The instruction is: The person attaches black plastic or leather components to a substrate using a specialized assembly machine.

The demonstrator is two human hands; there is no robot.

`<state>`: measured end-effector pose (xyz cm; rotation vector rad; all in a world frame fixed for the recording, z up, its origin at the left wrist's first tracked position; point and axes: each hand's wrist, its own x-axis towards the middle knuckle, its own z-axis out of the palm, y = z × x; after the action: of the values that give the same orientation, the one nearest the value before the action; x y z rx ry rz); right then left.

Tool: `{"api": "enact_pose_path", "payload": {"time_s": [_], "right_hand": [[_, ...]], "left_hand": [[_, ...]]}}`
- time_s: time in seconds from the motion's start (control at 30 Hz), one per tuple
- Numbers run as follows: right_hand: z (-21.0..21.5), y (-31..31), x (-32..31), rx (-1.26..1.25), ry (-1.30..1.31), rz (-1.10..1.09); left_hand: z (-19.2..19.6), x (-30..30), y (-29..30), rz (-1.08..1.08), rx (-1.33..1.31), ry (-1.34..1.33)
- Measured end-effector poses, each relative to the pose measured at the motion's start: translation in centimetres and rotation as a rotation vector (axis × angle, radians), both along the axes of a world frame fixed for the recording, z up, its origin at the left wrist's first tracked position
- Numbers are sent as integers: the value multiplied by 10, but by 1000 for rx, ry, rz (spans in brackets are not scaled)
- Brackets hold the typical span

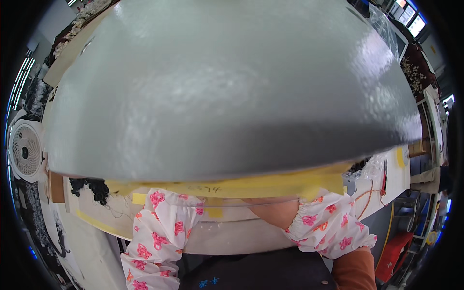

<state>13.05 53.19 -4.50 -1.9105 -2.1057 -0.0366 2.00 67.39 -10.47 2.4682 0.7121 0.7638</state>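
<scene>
A large grey glossy sheet fills most of the view, very close and slightly blurred, its lower edge curving across the middle. Below that edge shows a yellow strip with small handwritten marks, like a paper or card edge. My left arm, in a white oversleeve with pink flowers, reaches up under the sheet; the hand itself is hidden. From the matching right oversleeve, the bare wrist of my right hand bends inward beneath the yellow strip. Its fingers are hidden, so I cannot tell what either hand grips.
A white fan stands at the left. Black tangled material lies on the pale table. Clear plastic wrap and a reddish cord are at the right, with a red object lower down.
</scene>
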Motion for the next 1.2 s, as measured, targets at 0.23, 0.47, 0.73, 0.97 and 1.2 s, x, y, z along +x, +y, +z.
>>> {"api": "enact_pose_path", "payload": {"time_s": [0.23,0.47,0.73,0.97,1.2], "right_hand": [[8,-4,8,54,63,-38],[17,-9,26,279,149,22],[44,-52,133,166,-40,-310],[34,-43,164,-207,59,-349],[47,-13,130,37,378,-235]], "left_hand": [[23,-1,-6,4,44,-3],[47,4,-25,47,19,-84],[62,-77,-22,121,223,38],[58,-90,-5,317,-229,-278],[58,-16,-42,175,223,-23]]}}
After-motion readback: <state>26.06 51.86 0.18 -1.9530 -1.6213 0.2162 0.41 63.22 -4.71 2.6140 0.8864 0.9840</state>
